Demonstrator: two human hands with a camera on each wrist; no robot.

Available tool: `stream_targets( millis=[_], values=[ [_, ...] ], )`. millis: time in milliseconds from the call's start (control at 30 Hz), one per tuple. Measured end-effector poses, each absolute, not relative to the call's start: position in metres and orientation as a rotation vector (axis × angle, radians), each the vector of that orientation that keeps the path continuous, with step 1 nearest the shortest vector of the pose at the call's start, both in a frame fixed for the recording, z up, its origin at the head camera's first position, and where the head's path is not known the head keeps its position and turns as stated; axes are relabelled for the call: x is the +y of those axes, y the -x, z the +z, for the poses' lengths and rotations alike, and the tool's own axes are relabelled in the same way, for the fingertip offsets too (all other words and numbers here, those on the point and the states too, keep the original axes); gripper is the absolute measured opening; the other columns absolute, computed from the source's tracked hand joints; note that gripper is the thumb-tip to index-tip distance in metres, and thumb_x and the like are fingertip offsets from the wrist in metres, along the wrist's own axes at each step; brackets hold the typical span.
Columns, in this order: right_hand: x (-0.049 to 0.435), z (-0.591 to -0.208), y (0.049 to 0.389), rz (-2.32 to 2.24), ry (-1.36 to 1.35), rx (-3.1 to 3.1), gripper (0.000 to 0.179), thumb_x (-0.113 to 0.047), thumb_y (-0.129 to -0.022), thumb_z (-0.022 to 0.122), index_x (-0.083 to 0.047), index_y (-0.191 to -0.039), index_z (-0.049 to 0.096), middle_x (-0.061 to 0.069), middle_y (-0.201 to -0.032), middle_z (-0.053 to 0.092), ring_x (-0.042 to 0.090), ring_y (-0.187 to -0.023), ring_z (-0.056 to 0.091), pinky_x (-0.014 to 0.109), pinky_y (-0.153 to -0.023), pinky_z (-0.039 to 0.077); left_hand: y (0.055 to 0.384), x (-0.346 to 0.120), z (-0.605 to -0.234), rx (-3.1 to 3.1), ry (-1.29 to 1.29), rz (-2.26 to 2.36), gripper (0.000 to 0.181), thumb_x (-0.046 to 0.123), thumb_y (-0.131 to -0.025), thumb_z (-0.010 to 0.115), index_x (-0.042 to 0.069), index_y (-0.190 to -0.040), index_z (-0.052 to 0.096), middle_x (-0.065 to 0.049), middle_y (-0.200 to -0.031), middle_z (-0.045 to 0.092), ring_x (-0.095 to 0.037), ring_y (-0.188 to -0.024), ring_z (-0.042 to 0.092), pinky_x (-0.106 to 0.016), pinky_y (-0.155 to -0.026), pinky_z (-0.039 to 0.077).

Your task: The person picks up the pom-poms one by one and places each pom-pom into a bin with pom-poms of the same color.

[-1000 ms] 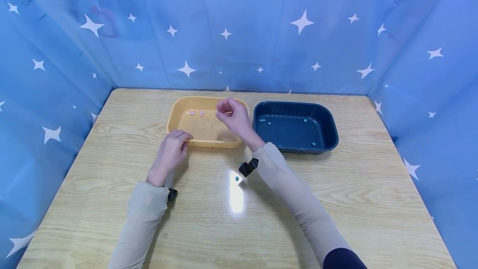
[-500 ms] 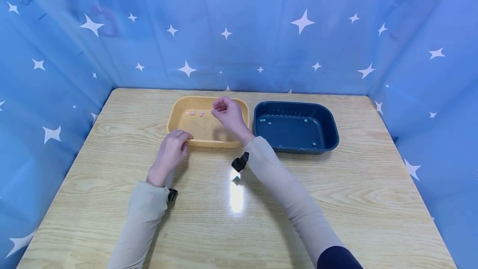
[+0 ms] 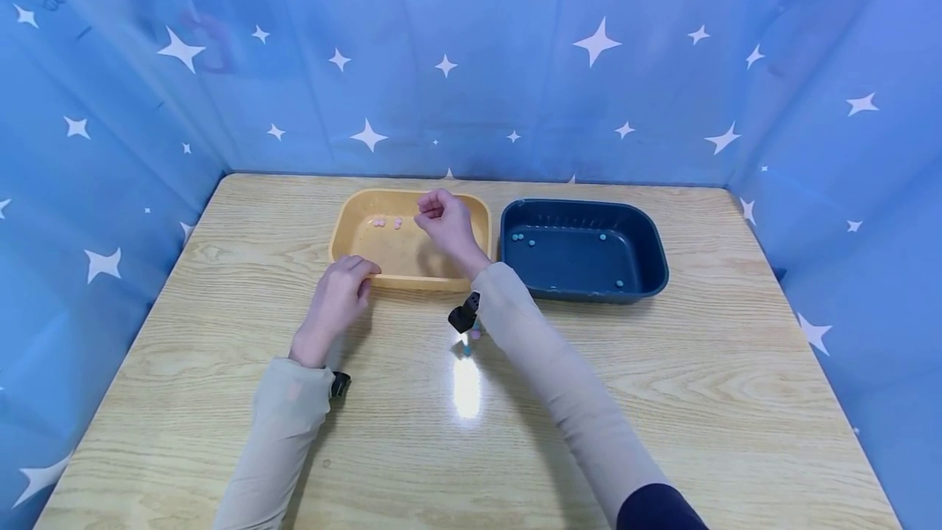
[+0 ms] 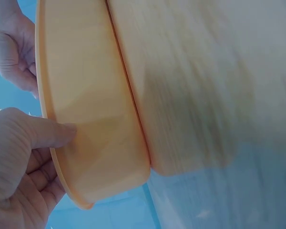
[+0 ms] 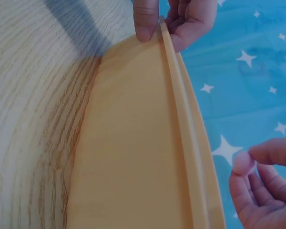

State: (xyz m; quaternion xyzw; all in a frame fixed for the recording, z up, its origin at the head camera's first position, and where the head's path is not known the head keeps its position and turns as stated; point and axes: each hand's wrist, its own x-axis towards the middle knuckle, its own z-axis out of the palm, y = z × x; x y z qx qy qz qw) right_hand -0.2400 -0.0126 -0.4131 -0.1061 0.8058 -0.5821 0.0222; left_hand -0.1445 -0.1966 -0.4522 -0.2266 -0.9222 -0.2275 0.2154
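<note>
My left hand (image 3: 338, 293) grips the near left rim of the yellow tray (image 3: 412, 283); in the left wrist view its thumb (image 4: 57, 133) lies on the outer wall with the fingers inside the rim. Above the tray's right half is my right hand (image 3: 450, 226). In the right wrist view this hand pinches a small pink ball (image 5: 244, 162) between thumb and fingertip, above the rim. Several small pink balls (image 3: 379, 222) lie at the back left of the yellow tray's floor.
A dark blue tray (image 3: 589, 295) with several small teal balls (image 3: 603, 237) stands just right of the yellow one. On the wooden table before the trays lie a pink ball (image 3: 476, 334) and a teal ball (image 3: 467, 351), near my right wrist camera (image 3: 464, 313).
My right hand has shifted slightly left over the yellow tray. A pink ball on the table has come into view beside its sleeve. The left hand has stayed on the rim.
</note>
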Motion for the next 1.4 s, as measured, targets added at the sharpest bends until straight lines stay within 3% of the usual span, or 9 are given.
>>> stream_targets(
  millis=[367,600,1400],
  values=[
    [-0.013,-0.420,0.244,-1.785,0.260,2.501,0.018,0.003,-0.084,0.063,0.003,-0.102,0.059,0.021,-0.105,0.060,0.024,-0.092,0.057,0.026,-0.080,0.049,0.143,-0.196,-0.452,-2.558,0.624,-0.644,0.019,-0.016,-0.071,0.062,-0.003,-0.084,0.065,-0.014,-0.082,0.064,-0.030,-0.075,0.056,-0.040,-0.068,0.047],
    [-0.012,-0.418,0.239,-1.756,0.261,2.541,0.020,0.001,-0.084,0.064,0.005,-0.103,0.059,0.014,-0.099,0.061,0.023,-0.090,0.059,0.027,-0.080,0.049,0.143,-0.196,-0.453,-2.555,0.622,-0.649,0.019,-0.016,-0.071,0.062,-0.003,-0.084,0.065,-0.014,-0.081,0.064,-0.030,-0.075,0.056,-0.040,-0.068,0.047],
    [0.008,-0.409,0.204,-1.710,0.550,2.550,0.018,0.002,-0.083,0.065,0.004,-0.099,0.058,0.019,-0.097,0.063,0.024,-0.086,0.061,0.027,-0.078,0.052,0.144,-0.197,-0.452,-2.570,0.615,-0.660,0.019,-0.016,-0.071,0.063,-0.003,-0.085,0.065,-0.015,-0.082,0.065,-0.030,-0.076,0.056,-0.040,-0.069,0.047]
  ],
)
